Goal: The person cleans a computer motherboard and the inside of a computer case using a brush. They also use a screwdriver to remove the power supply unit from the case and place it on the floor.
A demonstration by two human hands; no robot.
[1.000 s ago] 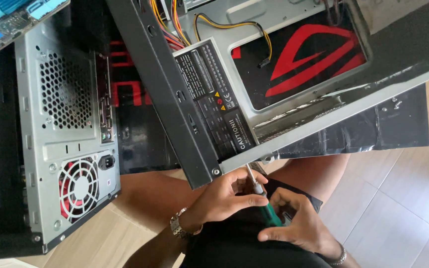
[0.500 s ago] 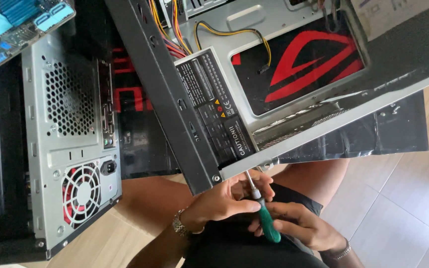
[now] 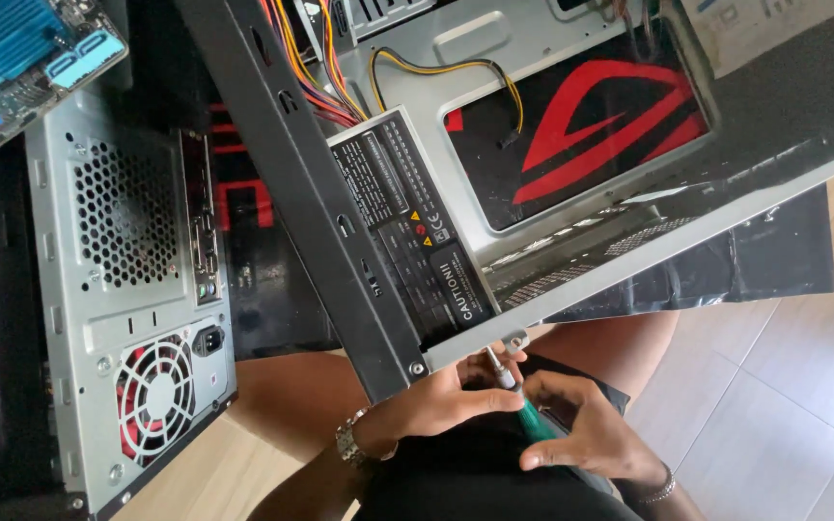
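Low in the frame, just right of centre, the right hand (image 3: 586,434) has its grip clamped around the green handle of a screwdriver (image 3: 523,403). Its metal shaft slants up and to the left toward the lower edge of an open computer case (image 3: 571,280). The left hand (image 3: 441,400), with a metal watch (image 3: 347,444) on its wrist, has its fingers (image 3: 489,397) pinched together on the shaft just above the handle, so its grip is closed on the tool as well. The tip meets the case rim beside a small metal tab; the tip itself is too small to make out.

The open case fills the upper middle and right of the frame, tilted, with its black frame bar (image 3: 311,203) running diagonally from the top down to a corner just above the left hand. Inside lies a power supply (image 3: 407,232) with a dark label and small warning symbols, touching that bar. A bundle of yellow, red and orange wires (image 3: 340,68) leaves it toward the top. A black mat with red curved shapes (image 3: 581,135) shows through the case opening.

At the left stands a second computer case (image 3: 127,309), its grey perforated rear panel and a red-bladed fan (image 3: 156,396) facing the camera. A blue circuit board (image 3: 21,58) sits in the upper left corner. The floor at lower right is pale tile (image 3: 784,425).
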